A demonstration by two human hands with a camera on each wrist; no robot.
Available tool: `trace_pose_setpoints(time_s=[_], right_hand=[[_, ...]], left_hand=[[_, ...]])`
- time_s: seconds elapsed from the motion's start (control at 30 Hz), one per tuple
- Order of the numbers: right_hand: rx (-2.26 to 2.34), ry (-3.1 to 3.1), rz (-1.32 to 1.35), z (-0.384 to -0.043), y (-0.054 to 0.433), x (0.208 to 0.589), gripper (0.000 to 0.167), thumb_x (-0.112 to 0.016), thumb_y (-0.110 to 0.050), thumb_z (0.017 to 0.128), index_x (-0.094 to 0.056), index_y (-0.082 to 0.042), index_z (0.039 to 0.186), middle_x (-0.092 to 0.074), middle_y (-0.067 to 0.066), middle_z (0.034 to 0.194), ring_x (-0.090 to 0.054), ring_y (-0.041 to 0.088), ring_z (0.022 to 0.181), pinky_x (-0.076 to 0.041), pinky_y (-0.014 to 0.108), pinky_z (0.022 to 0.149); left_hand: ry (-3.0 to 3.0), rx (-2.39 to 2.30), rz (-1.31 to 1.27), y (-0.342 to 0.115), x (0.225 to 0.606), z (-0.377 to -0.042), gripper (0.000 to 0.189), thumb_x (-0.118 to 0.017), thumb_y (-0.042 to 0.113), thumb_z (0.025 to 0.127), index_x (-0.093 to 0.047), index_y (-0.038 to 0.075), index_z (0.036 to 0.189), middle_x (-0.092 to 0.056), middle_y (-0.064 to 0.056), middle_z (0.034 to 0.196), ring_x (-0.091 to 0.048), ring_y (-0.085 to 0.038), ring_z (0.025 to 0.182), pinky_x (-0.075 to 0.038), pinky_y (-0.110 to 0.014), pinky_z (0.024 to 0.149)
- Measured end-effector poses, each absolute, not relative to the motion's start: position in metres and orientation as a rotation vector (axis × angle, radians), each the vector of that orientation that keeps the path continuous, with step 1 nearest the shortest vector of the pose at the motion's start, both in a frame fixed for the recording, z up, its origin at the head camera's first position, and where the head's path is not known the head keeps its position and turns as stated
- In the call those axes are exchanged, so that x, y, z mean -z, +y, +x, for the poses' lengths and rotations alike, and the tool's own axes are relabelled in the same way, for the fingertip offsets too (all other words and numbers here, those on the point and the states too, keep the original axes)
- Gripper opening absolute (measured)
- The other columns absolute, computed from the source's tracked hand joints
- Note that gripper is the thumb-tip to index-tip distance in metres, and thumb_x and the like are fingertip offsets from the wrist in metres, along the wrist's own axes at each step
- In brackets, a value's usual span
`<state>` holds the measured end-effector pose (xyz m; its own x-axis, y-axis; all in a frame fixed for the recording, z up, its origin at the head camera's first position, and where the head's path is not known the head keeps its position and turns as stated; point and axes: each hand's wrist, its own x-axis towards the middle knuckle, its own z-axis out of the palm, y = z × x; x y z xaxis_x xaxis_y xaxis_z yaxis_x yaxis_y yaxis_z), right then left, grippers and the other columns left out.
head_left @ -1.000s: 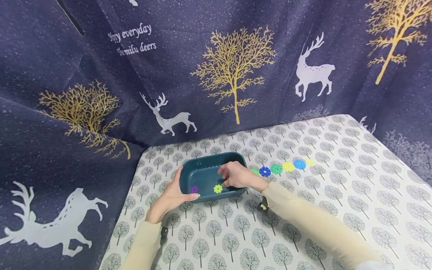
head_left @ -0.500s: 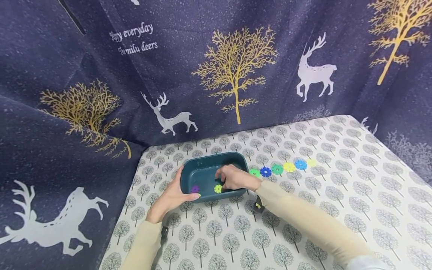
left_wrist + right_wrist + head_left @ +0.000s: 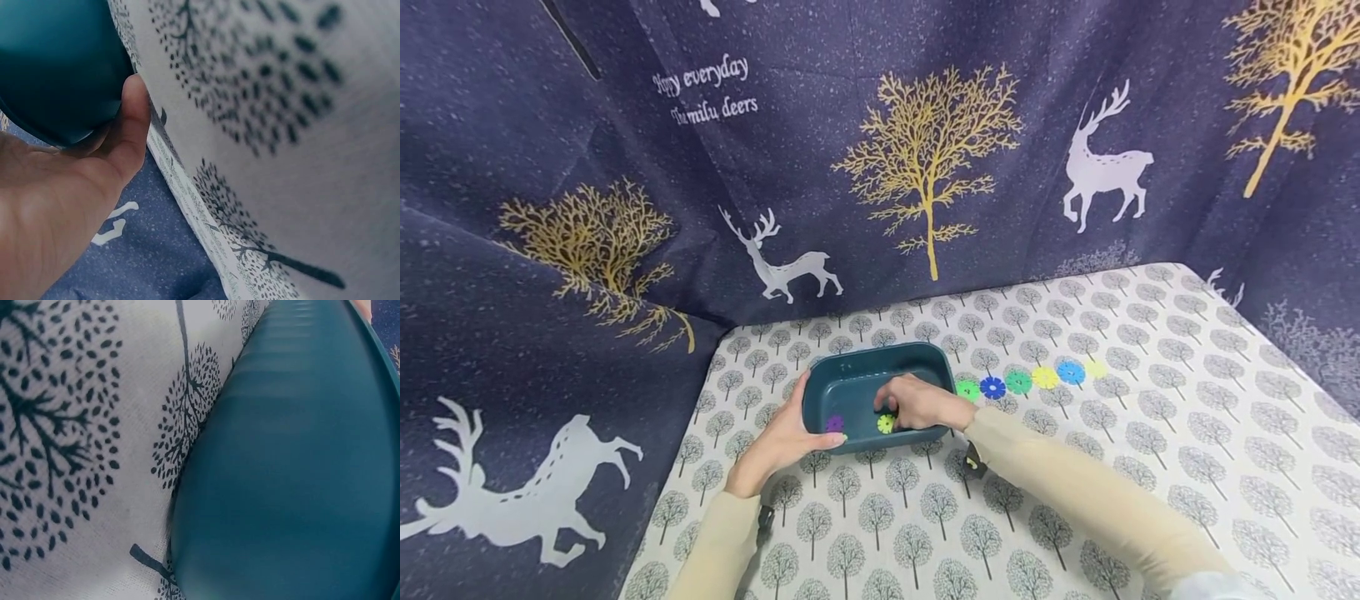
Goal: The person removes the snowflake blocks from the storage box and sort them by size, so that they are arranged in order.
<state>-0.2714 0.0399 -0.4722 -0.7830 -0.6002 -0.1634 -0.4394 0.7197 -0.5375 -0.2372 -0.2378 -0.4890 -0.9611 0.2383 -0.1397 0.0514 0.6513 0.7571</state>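
Observation:
A teal plastic basin (image 3: 850,360) stands on the tablecloth. My left hand (image 3: 786,433) grips its left end, thumb over the front rim and fingers along the outer wall; the left wrist view shows that hand (image 3: 75,181) against the teal side. Inside lie a purple notched flower disc (image 3: 833,423) and a yellow-green one (image 3: 886,423). My right hand (image 3: 917,402) reaches over the front right rim with bent fingers, right at the yellow-green disc. I cannot tell whether it pinches the disc. In the right wrist view the basin's outer wall (image 3: 287,456) hides the right hand's fingers.
Right of the basin runs a slanting row of notched discs: green (image 3: 967,390), dark blue (image 3: 992,387), teal-green (image 3: 1018,382), yellow (image 3: 1044,377), blue (image 3: 1071,372) and pale yellow (image 3: 1097,368). A dark blue deer-print curtain (image 3: 880,150) hangs behind the tree-print tablecloth (image 3: 925,525).
My right hand has shifted slightly left inside the basin, its fingers now closer over the yellow-green disc. The left hand keeps its hold on the basin.

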Motion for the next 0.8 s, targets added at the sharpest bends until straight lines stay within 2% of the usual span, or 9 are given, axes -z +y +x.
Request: trace_pose_setpoints(time_s=[0.5, 0.67, 0.8], right_hand=[[0.734, 2.571, -0.832, -0.2742, 0.0381, 0.4776, 0.038, -0.087, 0.003, 0.085, -0.084, -0.014, 0.119, -0.068, -0.003, 0.087, -0.060, 0.012, 0.088, -0.061, 0.041, 0.099], [0.761, 2.554, -0.828, -0.2741, 0.0375, 0.4776, 0.037, -0.082, 0.009, 0.086, -0.085, -0.014, 0.115, -0.055, -0.007, 0.075, -0.057, 0.012, 0.085, -0.059, 0.042, 0.107], [0.772, 2.549, -0.815, -0.2738, 0.0373, 0.4782, 0.038, -0.080, 0.012, 0.085, -0.085, -0.014, 0.112, -0.052, -0.010, 0.072, -0.058, 0.011, 0.087, -0.058, 0.044, 0.113]], left_hand=[[2.650, -1.202, 0.256, -0.2385, 0.4908, -0.2374, 0.140, -0.100, 0.039, 0.076, -0.004, 0.019, 0.176, -0.034, -0.031, 0.174, -0.041, -0.056, 0.157, -0.030, -0.077, 0.128], [2.654, -1.177, 0.243, -0.2384, 0.4908, -0.2374, 0.142, -0.099, 0.041, 0.076, -0.002, 0.018, 0.177, -0.032, -0.032, 0.175, -0.040, -0.057, 0.157, -0.031, -0.078, 0.127], [2.656, -1.168, 0.224, -0.2386, 0.4906, -0.2374, 0.143, -0.100, 0.042, 0.076, -0.001, 0.018, 0.177, -0.031, -0.033, 0.175, -0.039, -0.057, 0.157, -0.030, -0.078, 0.127]])
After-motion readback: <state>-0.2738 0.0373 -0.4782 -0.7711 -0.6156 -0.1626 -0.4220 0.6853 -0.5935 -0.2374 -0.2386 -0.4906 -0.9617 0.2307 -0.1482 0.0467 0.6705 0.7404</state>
